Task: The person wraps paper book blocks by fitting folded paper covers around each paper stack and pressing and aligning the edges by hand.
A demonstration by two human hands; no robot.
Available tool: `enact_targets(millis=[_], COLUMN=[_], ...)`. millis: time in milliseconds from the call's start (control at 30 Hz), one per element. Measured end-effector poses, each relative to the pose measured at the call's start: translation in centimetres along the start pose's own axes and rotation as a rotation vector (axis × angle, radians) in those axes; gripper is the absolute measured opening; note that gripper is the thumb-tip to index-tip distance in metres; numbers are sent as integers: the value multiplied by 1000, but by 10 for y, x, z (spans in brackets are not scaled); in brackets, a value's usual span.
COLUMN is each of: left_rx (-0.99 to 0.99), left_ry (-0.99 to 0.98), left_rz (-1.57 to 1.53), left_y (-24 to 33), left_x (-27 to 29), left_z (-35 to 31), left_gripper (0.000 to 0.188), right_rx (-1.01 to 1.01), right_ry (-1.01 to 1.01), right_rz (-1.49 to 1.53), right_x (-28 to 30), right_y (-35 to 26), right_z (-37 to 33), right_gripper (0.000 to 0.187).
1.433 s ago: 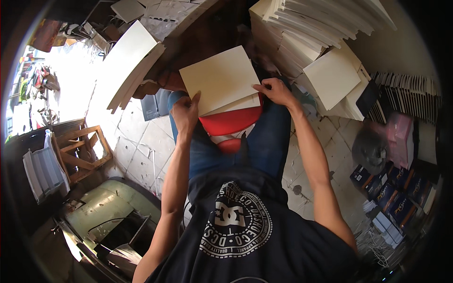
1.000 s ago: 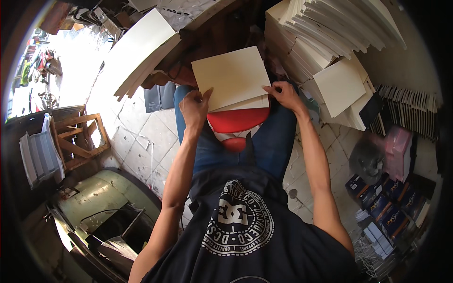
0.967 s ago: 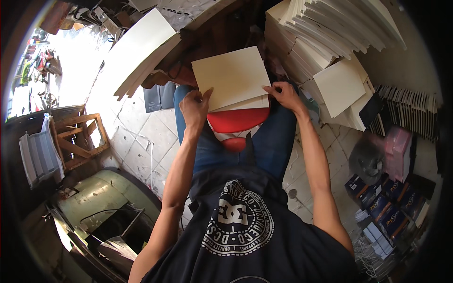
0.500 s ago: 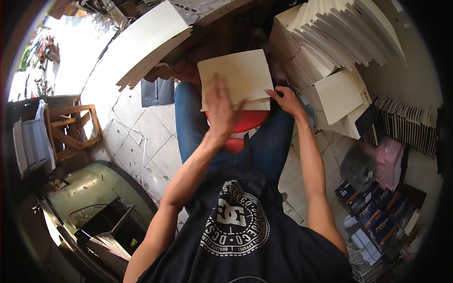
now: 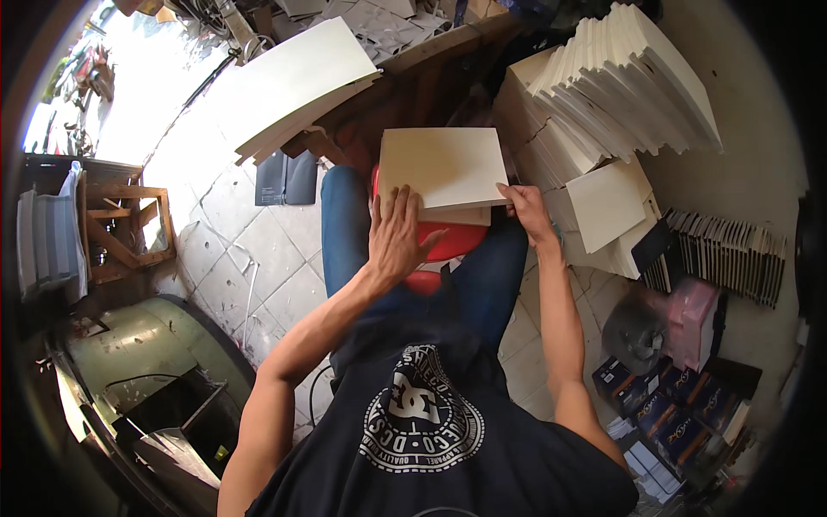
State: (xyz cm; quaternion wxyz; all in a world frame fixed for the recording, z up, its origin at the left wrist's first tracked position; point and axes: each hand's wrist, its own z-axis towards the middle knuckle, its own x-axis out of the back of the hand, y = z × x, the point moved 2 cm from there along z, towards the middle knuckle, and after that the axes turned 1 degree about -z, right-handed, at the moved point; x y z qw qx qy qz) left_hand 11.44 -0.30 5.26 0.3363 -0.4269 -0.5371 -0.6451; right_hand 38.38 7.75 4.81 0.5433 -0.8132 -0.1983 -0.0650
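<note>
A cream-coloured block of paper (image 5: 444, 164), like an unbound book, lies on a red stool (image 5: 452, 241) between my knees. More cream paper shows beneath its near edge. My left hand (image 5: 394, 237) is open, its fingers stretched out and resting on the block's near left corner, thumb held apart. At the near right corner, my right hand (image 5: 529, 213) is closed, pinching the block's edge between thumb and fingers.
Stacked white paper blocks (image 5: 306, 82) stand beyond at the left; more blocks (image 5: 620, 82) rise at the right, above a loose cream sheet (image 5: 607, 202). A row of thin books (image 5: 728, 254), dark boxes (image 5: 663, 401) and a pink package (image 5: 692, 319) lie right. A greenish rounded object (image 5: 129, 345) sits left.
My left hand has come off the top of the cream block to its near left corner. The block now sits straighter. My right fingers have closed on its corner.
</note>
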Motion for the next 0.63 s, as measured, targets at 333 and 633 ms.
enact_targets(millis=[333,633], left_rx=[-232,-43], left_ry=[252,856], left_rz=[-288,812], left_y=[17,-141], left_x=[159,314], left_z=[54,48], left_gripper=[38,39], right_rx=[364,-324], right_ry=[768,1504], right_rz=[90,-717], right_x=[83,215], right_y=[-61,168], right_z=[-133,-141], right_gripper=[32,95])
